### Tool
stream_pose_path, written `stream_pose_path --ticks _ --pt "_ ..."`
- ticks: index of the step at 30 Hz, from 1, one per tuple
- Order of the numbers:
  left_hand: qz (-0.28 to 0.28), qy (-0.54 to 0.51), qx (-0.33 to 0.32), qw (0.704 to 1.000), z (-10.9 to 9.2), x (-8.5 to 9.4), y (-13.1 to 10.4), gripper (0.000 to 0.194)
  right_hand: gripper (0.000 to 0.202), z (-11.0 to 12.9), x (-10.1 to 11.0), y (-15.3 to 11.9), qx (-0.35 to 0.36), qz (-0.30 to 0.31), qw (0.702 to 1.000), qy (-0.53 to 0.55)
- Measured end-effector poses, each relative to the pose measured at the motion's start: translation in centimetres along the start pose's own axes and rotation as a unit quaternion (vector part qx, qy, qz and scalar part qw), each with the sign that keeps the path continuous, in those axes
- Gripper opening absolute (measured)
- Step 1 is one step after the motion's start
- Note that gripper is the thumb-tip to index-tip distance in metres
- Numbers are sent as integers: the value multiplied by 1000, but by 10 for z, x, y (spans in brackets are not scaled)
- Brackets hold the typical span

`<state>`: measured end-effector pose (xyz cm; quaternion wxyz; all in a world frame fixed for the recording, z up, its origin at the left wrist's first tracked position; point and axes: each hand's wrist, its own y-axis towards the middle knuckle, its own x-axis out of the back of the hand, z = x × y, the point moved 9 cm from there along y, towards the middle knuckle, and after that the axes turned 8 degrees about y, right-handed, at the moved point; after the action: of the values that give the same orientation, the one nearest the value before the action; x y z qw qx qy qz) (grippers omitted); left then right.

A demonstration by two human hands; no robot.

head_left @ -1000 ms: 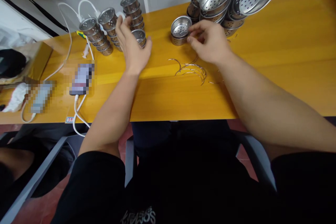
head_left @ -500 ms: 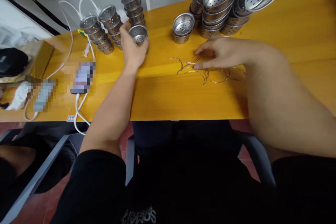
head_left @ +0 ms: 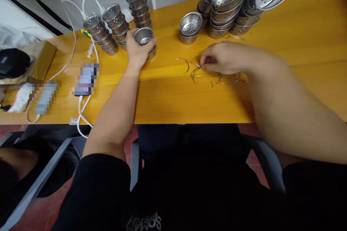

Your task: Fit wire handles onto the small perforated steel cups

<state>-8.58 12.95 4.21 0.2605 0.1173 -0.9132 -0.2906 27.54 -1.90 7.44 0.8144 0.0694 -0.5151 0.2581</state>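
My left hand [head_left: 137, 51] is wrapped round a perforated metal cup [head_left: 144, 35], which sits on top of a short stack on the table. Thumb and fingers lie on opposite sides of it. My right hand [head_left: 221, 57] pinches thin curved metal wires [head_left: 192, 74] between thumb and fingertips, just over the tabletop; how many it holds I cannot tell. Around it lie several more bent wires, one curved wire [head_left: 187, 64] to the left and others partly under the hand and forearm.
Stacked perforated cups [head_left: 111, 18] stand behind my left hand. A small cup pair [head_left: 191, 25] and larger stacked metal cups [head_left: 225, 3] are at the back right. Phones [head_left: 86, 79] with white cables [head_left: 79, 115] lie left. Another person's leg [head_left: 18, 162] shows at lower left.
The fingers of my right hand have closed on wires and shifted them slightly. My left hand stays on the cup, which appears a little farther right.
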Motion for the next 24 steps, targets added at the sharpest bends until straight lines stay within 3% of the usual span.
stream_pose_path --ticks 2,6,13,17,19,22,24 --pt "-37 -15 18 999 -11 5 -4 70 26 5 1 -1 11 -9 1000 -7" --pt "-48 -41 38 997 -26 10 -6 72 16 7 6 -4 -3 -33 999 -18" --pt "-35 -41 -10 999 -38 10 -4 73 11 6 19 -8 36 -123 992 14" --pt "-48 40 -31 998 -47 9 -4 108 12 9 31 -14 51 -200 978 36" --pt "-62 43 -99 992 -65 12 -5 120 11 10 39 -18 48 -246 967 52" --pt "-48 -18 -222 974 -111 16 -19 117 7 10 49 -25 45 -312 945 91" --pt "-16 -35 -210 977 -135 13 -28 101 17 9 54 -27 45 -337 933 115"
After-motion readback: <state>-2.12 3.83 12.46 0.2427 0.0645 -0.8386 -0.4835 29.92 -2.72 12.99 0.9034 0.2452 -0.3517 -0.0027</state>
